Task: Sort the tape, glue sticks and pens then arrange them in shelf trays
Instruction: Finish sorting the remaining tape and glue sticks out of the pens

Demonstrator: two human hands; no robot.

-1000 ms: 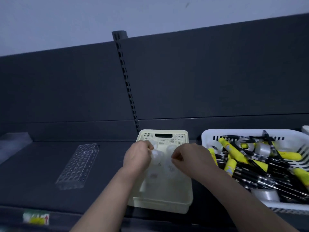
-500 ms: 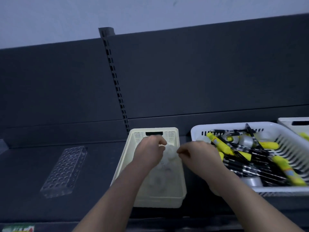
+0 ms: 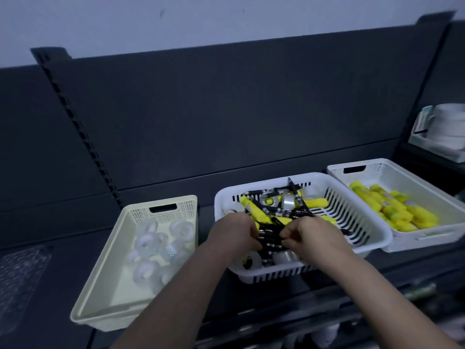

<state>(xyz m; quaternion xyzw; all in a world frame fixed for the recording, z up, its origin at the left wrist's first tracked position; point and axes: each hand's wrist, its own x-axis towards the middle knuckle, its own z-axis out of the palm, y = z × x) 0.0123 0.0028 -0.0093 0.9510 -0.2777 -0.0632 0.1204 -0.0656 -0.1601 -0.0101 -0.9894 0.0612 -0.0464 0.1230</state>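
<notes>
A white slotted basket (image 3: 352, 197) in the middle holds a jumble of black pens (image 3: 270, 235), yellow glue sticks (image 3: 254, 212) and clear tape rolls (image 3: 286, 201). My left hand (image 3: 232, 234) and my right hand (image 3: 312, 234) are both inside it, fingers curled around the black pens between them. To the left, a cream tray (image 3: 110, 250) holds several clear tape rolls (image 3: 148, 244). A white tray (image 3: 417, 187) at the right holds several yellow glue sticks (image 3: 392, 207).
All three containers sit on a dark shelf against a dark back panel (image 3: 226, 109). A clear plastic holder with holes (image 3: 17, 278) lies at the far left. White items (image 3: 445, 129) stand on the neighbouring shelf at the far right.
Both hands left the cream tape tray and moved right into the middle basket, where they now grip pens. The view swung right, bringing the glue stick tray into sight.
</notes>
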